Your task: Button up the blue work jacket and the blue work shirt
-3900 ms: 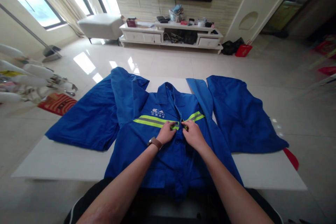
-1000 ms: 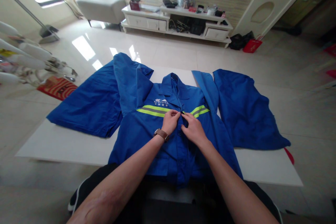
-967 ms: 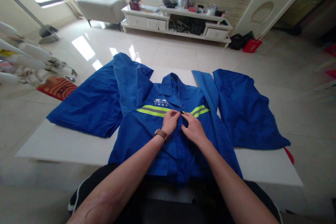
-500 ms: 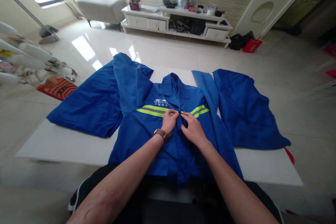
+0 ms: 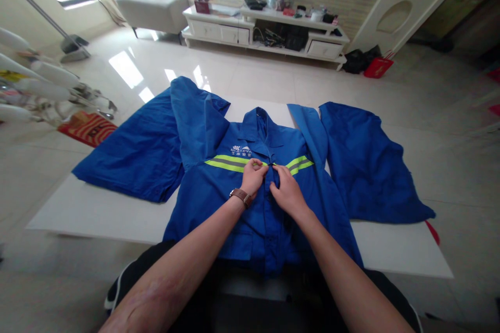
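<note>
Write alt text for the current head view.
A person's left hand, with a watch, and right hand hold the front opening of a blue jacket at its striped chest band. It lies on a white table between two pieces of blue cloth; a low white cabinet stands beyond.

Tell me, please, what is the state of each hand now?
Left hand: closed, pinching the blue work jacket at its front.
Right hand: curled, touching the jacket; whether it grips cannot be told.

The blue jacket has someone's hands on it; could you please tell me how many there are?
2: the left hand, wearing a watch, and the right hand beside it, both at the front opening of the blue jacket. No others show.
</note>
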A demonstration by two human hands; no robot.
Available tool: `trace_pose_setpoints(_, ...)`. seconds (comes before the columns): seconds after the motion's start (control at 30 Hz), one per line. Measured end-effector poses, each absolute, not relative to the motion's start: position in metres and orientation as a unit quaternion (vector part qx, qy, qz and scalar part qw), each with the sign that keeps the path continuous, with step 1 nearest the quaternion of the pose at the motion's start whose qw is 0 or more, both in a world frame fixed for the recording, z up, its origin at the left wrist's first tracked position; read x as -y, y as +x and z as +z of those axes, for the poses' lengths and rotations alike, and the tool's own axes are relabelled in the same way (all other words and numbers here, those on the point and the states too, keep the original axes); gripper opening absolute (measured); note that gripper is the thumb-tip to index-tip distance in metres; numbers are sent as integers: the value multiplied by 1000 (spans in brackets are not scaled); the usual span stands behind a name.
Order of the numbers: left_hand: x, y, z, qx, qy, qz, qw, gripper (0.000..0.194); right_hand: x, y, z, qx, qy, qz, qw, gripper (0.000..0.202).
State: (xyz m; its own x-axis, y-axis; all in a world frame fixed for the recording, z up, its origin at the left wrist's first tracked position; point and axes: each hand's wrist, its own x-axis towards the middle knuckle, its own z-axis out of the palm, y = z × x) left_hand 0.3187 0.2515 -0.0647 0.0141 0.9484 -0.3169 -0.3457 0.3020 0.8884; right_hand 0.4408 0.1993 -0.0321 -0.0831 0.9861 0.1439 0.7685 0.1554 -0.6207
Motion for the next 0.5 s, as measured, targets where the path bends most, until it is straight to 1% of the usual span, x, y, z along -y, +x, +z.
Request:
trace_pose_setpoints(0.13,-250,318,-63,-490,312,502,640,35,-200,441,-30,705,-630,200,257,46)
trace_pose_setpoints(0.27,-250,316,-63,-491,330,492,639,40,-201,445,-30,711,-622,211,253,43)
trace_pose_setpoints(0.5,-253,315,-61,-472,401,505,600,36,-204,445,-40,689,-624,214,300,45)
